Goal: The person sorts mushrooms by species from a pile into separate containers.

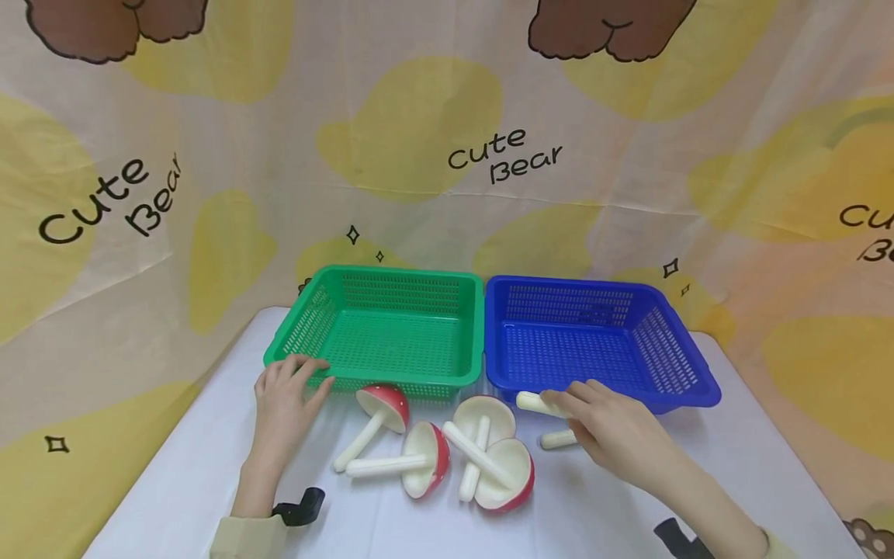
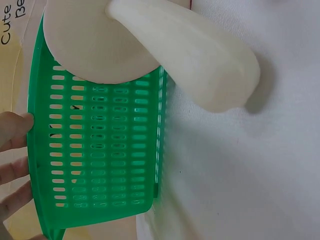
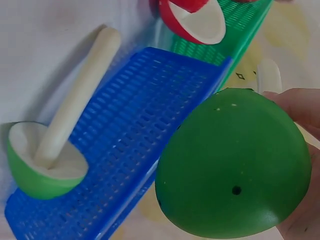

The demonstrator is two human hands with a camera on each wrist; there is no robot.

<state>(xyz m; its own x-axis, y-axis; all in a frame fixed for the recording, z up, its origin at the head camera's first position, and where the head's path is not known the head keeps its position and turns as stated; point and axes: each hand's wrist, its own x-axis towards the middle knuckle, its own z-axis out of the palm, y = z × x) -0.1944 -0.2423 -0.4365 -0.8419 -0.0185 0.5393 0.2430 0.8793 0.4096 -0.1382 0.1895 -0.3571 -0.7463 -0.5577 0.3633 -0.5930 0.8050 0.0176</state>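
Observation:
My right hand (image 1: 615, 431) grips a toy mushroom with a green cap (image 3: 232, 165), held up by the blue basket's (image 1: 566, 349) near rim; in the head view only its cream stem shows past my fingers. Below it a second green-capped mushroom (image 3: 47, 162) lies on the table, its cap hidden behind my hand in the head view. My left hand (image 1: 285, 400) rests its loosely bent fingers at the near left rim of the green basket (image 1: 391, 341). Several red-capped mushrooms (image 1: 438, 466) lie between the hands; a cream-stemmed one (image 2: 190, 55) looms large in the left wrist view.
Both baskets stand side by side at the back of the white-covered table (image 1: 391, 528). A patterned curtain (image 1: 419, 140) hangs close behind them. Two of the red-capped mushrooms overlap, with crossed stems, in front of the gap between the baskets.

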